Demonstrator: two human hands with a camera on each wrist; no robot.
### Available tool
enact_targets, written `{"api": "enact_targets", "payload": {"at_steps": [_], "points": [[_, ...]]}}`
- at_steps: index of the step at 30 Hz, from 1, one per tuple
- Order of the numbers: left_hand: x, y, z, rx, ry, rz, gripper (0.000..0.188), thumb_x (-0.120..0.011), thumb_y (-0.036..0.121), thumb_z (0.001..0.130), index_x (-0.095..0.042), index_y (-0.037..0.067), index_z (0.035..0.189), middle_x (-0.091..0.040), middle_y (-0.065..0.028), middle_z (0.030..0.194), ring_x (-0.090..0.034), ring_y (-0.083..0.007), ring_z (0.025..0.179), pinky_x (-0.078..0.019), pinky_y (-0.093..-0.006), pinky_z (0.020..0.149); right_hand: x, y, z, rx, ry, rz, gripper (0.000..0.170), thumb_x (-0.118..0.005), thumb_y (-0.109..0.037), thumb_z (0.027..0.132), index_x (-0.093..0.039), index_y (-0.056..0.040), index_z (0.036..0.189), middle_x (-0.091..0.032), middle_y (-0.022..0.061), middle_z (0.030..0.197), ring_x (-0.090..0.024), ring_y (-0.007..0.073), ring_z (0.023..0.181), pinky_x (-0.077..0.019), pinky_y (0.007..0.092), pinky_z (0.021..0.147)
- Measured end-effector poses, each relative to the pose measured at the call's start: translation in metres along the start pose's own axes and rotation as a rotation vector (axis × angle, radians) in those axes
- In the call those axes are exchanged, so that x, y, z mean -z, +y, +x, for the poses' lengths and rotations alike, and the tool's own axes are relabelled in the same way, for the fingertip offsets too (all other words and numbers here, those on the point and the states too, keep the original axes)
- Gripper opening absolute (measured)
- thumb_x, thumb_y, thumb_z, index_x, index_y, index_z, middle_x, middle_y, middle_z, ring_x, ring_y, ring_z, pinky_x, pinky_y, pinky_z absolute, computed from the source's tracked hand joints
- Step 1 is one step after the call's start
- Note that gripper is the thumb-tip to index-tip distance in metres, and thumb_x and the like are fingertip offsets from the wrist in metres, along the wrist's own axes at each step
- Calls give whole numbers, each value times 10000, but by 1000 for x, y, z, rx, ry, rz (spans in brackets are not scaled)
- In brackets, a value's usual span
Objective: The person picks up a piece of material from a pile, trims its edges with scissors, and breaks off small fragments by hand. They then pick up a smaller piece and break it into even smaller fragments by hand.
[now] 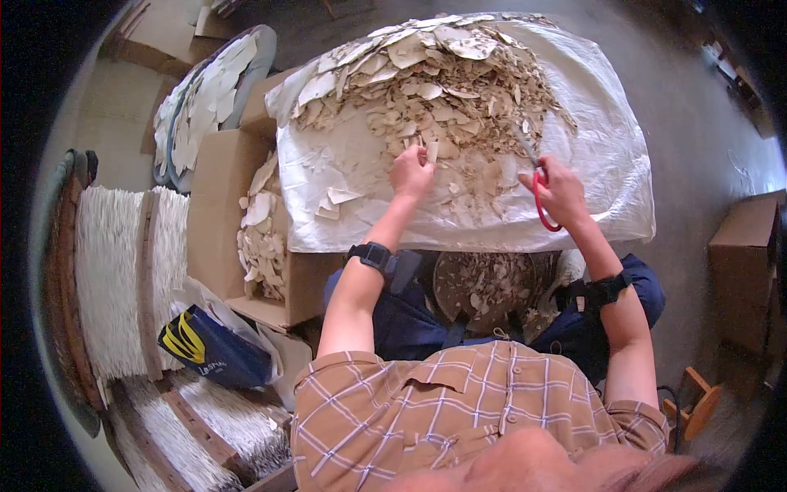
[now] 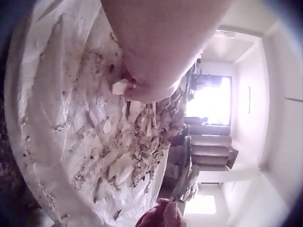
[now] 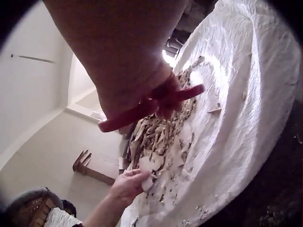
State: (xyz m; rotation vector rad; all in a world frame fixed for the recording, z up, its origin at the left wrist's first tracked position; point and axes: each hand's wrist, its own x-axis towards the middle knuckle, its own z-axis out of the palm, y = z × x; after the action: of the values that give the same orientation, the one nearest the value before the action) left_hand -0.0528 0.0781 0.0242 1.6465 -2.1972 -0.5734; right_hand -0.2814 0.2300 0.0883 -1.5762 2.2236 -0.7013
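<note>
My left hand (image 1: pixel 412 172) pinches a thin off-white flake (image 3: pixel 148 171) between thumb and fingers at the near edge of a heap of flakes (image 1: pixel 459 98). My right hand (image 1: pixel 562 189) grips red-handled scissors (image 1: pixel 539 203), their blades pointing away over the heap's right side. Both hands work above a white sheet (image 1: pixel 598 90) that covers the work surface. A few larger pale flakes (image 1: pixel 336 199) lie apart on the sheet, left of my left hand. The red handle loops show around the right hand in the right wrist view.
An open cardboard box (image 1: pixel 215 213) holding pale flakes stands left of the sheet. Beneath the near edge, between the knees, sits a round container (image 1: pixel 447 287) of scraps. A blue bag (image 1: pixel 221 357) is at lower left; another box (image 1: pixel 742 246) stands at right.
</note>
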Motion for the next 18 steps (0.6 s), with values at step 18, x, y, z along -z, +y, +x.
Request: {"api": "enact_targets", "payload": {"at_steps": [18], "points": [[34, 36, -11, 165, -221, -1369, 176, -572, 118, 809, -557, 42, 967, -610, -54, 853, -600, -126, 710, -530, -287, 549, -22, -39, -8, 219, -235, 185, 483, -510, -511, 771, -505, -59, 937, -574, 155, 725, -564, 344, 711, -428, 414, 619]]}}
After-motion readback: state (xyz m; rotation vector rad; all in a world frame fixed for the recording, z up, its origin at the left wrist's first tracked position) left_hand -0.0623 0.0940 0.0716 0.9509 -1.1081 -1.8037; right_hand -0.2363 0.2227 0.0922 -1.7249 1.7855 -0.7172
